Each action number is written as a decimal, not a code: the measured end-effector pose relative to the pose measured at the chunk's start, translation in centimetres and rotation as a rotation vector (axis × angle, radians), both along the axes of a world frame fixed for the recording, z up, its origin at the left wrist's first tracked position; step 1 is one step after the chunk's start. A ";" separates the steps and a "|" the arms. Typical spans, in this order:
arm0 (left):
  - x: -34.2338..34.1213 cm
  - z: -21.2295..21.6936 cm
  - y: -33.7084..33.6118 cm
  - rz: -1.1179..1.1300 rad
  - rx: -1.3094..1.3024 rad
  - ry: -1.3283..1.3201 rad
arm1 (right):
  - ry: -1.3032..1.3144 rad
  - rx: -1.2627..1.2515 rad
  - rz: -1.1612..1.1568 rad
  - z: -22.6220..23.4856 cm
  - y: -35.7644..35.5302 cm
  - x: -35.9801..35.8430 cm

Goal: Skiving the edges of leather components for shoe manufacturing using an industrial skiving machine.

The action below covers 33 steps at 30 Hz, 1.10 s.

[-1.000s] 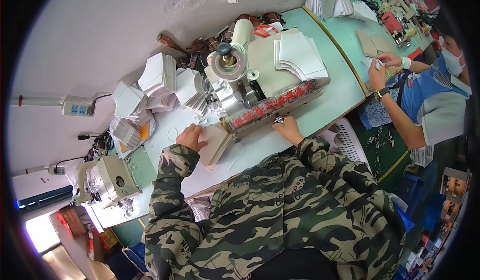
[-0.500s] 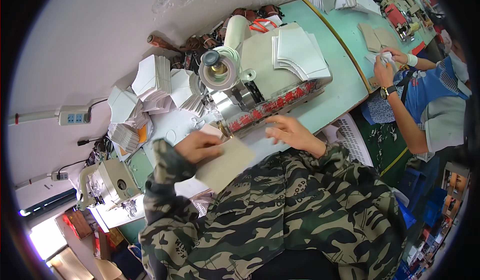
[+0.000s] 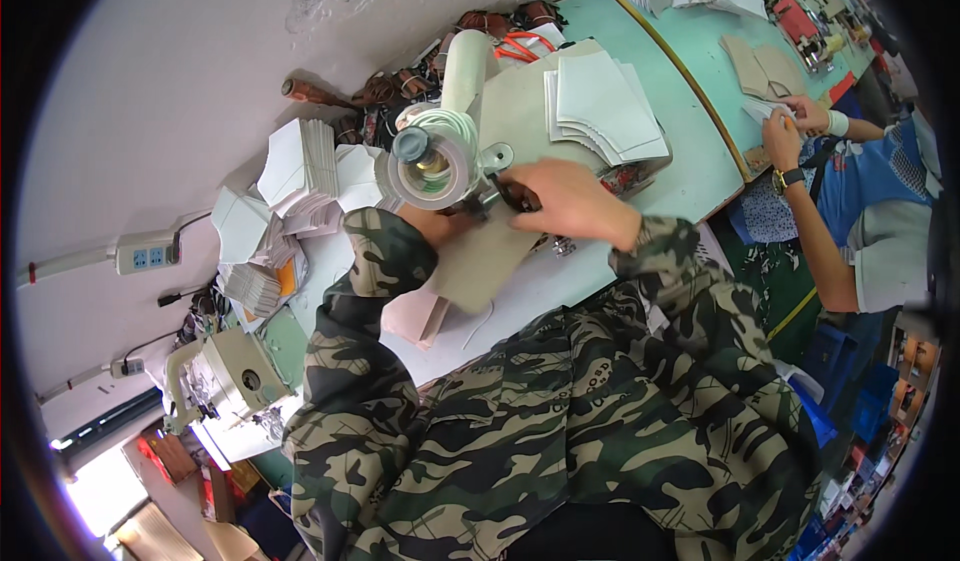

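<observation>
A beige sheet (image 3: 485,261) slants below the head of a cream sewing machine (image 3: 465,76). My left hand (image 3: 440,223) holds the sheet by its upper end, its fingertips partly hidden at the machine head. My right hand (image 3: 575,201) is beside the head, its fingers bent round a small dark part (image 3: 517,196) of the machine. A coil of pale thread (image 3: 447,131) circles the round knob on top. Partly under the sheet's left edge lies a pinkish-beige folded piece (image 3: 413,319), and a loose white thread (image 3: 478,327) is near it.
White cut sheets (image 3: 605,106) are piled on the machine's flat top. Several stacks of white pieces (image 3: 298,166) stand to the left by the wall. A second machine (image 3: 235,371) sits lower left. At the right, a co-worker's hands (image 3: 790,133) handle a white piece.
Both hands have moved up to the machine head, the left one carrying the beige sheet. My right hand, earlier apart from the machine with loose fingers, has closed on its dark part.
</observation>
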<state>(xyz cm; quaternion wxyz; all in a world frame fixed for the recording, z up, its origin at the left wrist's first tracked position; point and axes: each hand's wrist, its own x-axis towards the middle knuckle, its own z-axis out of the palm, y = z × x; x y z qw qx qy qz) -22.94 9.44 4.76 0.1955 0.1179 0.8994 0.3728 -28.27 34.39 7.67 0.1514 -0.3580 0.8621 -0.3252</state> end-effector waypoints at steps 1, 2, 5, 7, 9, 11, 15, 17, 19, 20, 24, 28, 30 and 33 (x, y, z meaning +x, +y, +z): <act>0.2 1.1 1.3 -0.113 -0.102 0.551 | -0.014 -0.011 -0.002 -0.5 -1.0 -1.2; 0.4 2.9 1.3 0.049 -0.028 -0.196 | -0.031 0.044 0.115 -0.8 -2.2 -2.6; 3.2 1.8 -0.1 0.204 0.030 -0.214 | -0.030 0.092 0.286 1.1 -2.7 -5.0; 6.5 1.5 -0.6 0.339 0.218 -0.396 | -0.075 -0.145 0.315 0.7 -1.9 -4.5; 7.4 2.3 2.2 0.313 0.795 -0.462 | -0.346 -0.220 -0.017 3.0 1.9 -0.9; 7.0 2.8 2.1 0.273 0.691 -0.654 | -0.383 -0.240 -0.152 0.5 2.4 2.8; 7.8 1.8 -0.2 0.275 0.274 -0.527 | -0.521 -0.203 -0.270 -3.4 0.3 7.1; 7.3 1.2 -0.5 0.262 0.211 -0.415 | -0.553 -0.245 -0.306 -4.6 -0.3 7.7; 6.2 1.8 -0.7 0.186 0.060 -0.215 | -0.628 -0.257 -0.342 -4.5 -0.8 7.9; 5.6 1.7 -1.1 0.151 -0.051 -0.184 | -0.626 -0.259 -0.348 -4.3 -0.9 7.9; 2.5 0.3 0.0 0.045 -0.053 0.088 | -0.821 -0.348 -0.401 -3.5 0.8 7.8; 1.5 1.8 0.8 0.110 0.012 -0.084 | -0.621 -0.445 -0.297 -3.1 6.2 4.7; 4.4 -0.2 -2.1 0.304 -0.001 -0.013 | -0.191 -0.389 -0.263 -0.5 6.9 2.4; 9.7 -3.4 -6.6 0.018 -0.855 -0.105 | 0.329 -0.169 -0.361 2.4 8.6 -1.6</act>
